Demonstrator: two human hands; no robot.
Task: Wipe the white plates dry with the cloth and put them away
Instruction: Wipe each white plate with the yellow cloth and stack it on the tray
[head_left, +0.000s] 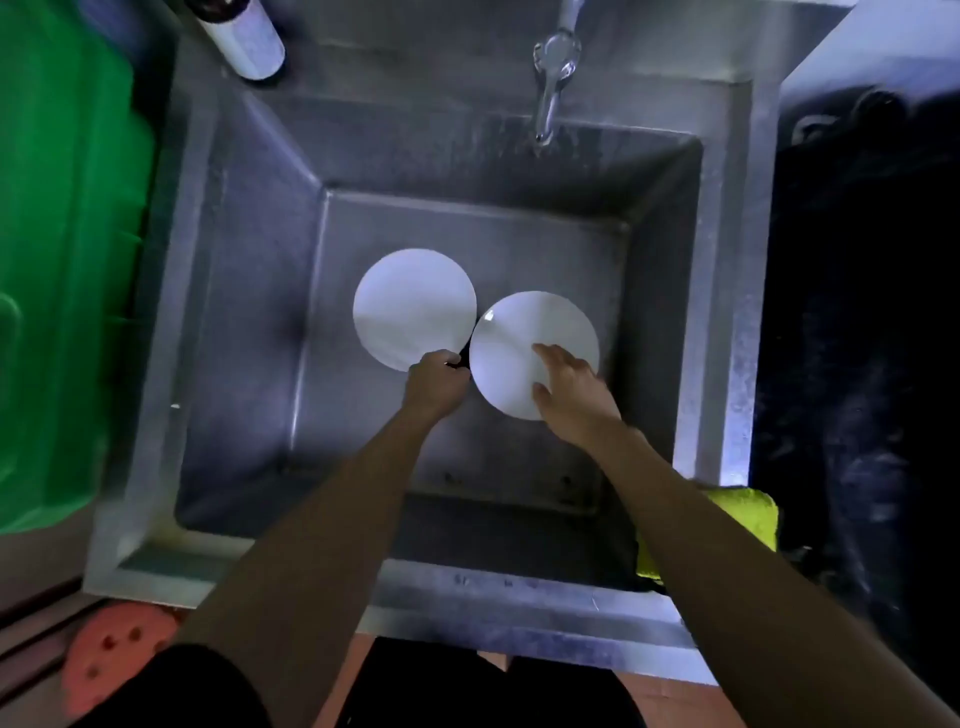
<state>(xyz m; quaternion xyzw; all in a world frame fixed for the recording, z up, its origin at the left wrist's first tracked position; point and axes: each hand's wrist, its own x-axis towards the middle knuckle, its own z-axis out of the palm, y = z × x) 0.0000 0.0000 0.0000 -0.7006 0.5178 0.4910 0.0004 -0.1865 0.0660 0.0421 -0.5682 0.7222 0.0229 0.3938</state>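
Stainless steel sink (156, 467) is filling most of the view, deep and square, and serves as the landmark. At its near right corner a yellow-green cloth (748, 514) is lying draped over the rim, partly hidden behind the right forearm. Down on the sink floor, the left hand (435, 384) is curling its fingers round the near edge of the left plate (413, 306), gripping it. Just right of it, the right hand (569, 389) is resting on the right plate (519, 343) with fingers spread and straight, thumb at the near rim. Both white plates are lying on the sink floor, edges touching or nearly so. At the far rim, a tap (553, 78) is overhanging the basin. A bottle (244, 36) is standing at the far left corner.
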